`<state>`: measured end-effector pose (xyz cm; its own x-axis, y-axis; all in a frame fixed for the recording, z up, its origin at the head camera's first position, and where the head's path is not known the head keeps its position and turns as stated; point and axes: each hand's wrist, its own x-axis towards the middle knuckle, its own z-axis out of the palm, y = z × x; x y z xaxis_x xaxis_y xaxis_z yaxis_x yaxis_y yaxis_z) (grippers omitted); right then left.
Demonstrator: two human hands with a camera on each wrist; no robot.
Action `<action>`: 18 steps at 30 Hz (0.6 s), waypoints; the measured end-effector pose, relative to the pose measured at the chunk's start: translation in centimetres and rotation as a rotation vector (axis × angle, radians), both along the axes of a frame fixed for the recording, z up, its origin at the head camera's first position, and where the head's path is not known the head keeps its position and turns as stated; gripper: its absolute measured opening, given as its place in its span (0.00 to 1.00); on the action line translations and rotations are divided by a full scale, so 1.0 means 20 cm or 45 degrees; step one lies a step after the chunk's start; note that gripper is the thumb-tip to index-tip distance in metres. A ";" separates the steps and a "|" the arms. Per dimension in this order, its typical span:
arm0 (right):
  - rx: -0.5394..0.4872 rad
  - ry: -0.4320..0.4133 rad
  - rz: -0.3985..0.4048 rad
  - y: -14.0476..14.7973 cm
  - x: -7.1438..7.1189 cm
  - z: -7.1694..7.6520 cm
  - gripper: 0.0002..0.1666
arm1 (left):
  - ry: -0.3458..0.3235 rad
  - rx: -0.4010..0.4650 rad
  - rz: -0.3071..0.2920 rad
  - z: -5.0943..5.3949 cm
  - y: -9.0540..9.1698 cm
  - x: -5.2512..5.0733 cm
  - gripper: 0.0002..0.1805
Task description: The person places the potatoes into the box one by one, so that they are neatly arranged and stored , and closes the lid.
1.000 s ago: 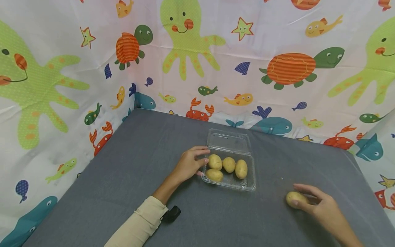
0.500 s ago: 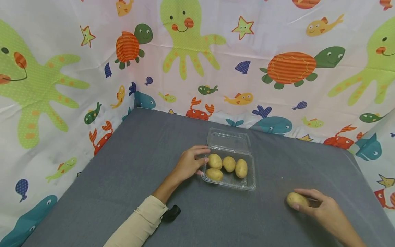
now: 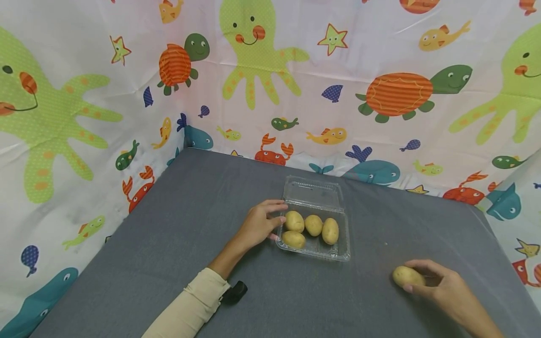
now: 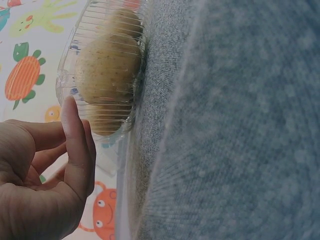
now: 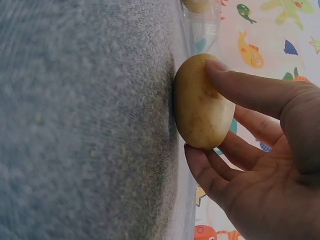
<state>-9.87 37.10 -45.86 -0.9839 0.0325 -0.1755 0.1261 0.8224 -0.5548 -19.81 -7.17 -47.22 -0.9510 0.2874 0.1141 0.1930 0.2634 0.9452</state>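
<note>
A clear plastic clamshell container [image 3: 314, 251] lies with its lid [image 3: 313, 193] folded back. Several potatoes [image 3: 330, 231] sit inside, mostly toward its left. At the container's left side, my left hand [image 3: 258, 225] holds the rim, its fingertips against the clear wall; in the left wrist view potatoes [image 4: 110, 67] show through the ribbed side. Off to the right, my right hand [image 3: 441, 284] pinches one loose potato [image 3: 406, 277] between thumb and fingers. In the right wrist view this potato [image 5: 200, 107] stands against the grey cloth, the thumb on one side and fingertips beneath.
Grey cloth [image 3: 203, 197] covers the table. A white curtain [image 3: 296, 131] printed with sea animals stands behind it and along both sides. A tiny pale speck [image 3: 386, 243] lies between the container and the right hand. A dark device [image 3: 234, 293] sits at the left wrist.
The right hand and its potato have shifted very slightly right and toward me, with the potato turning a little in the fingers. Left hand and container have stayed in place.
</note>
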 end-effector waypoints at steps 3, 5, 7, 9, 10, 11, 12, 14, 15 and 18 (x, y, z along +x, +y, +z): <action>0.002 -0.002 -0.007 0.00 0.00 0.00 0.37 | -0.004 -0.001 0.000 0.00 0.00 0.00 0.22; -0.007 -0.006 -0.011 0.00 0.00 0.00 0.38 | -0.006 -0.004 0.000 0.00 0.00 0.00 0.22; -0.002 -0.020 -0.018 0.00 0.01 0.00 0.39 | -0.006 -0.009 0.001 0.00 0.00 0.00 0.22; 0.002 -0.036 -0.018 0.00 0.01 0.00 0.40 | -0.004 -0.010 0.000 0.01 0.00 0.00 0.22; 0.003 -0.042 -0.014 0.01 0.01 0.00 0.42 | -0.004 -0.013 0.001 0.00 0.00 0.00 0.22; 0.011 -0.047 -0.014 0.00 0.01 0.00 0.42 | -0.002 -0.014 0.001 0.00 0.00 0.00 0.22; 0.023 -0.047 -0.015 0.00 0.01 0.00 0.43 | -0.002 -0.012 0.001 0.00 0.00 0.00 0.22; 0.030 -0.035 -0.020 0.00 0.01 0.00 0.43 | -0.002 -0.011 0.000 0.00 0.00 0.00 0.22; 0.032 -0.028 -0.026 -0.01 0.01 0.00 0.43 | -0.004 -0.012 0.002 0.00 0.00 0.00 0.22; 0.043 -0.004 -0.048 -0.02 0.01 0.00 0.44 | -0.005 0.000 0.000 0.01 0.00 0.00 0.22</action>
<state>-9.75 36.61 -45.89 -0.9813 0.0759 -0.1770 0.1595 0.8354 -0.5260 -19.79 -7.15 -47.05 -0.9515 0.2872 0.1105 0.1893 0.2631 0.9460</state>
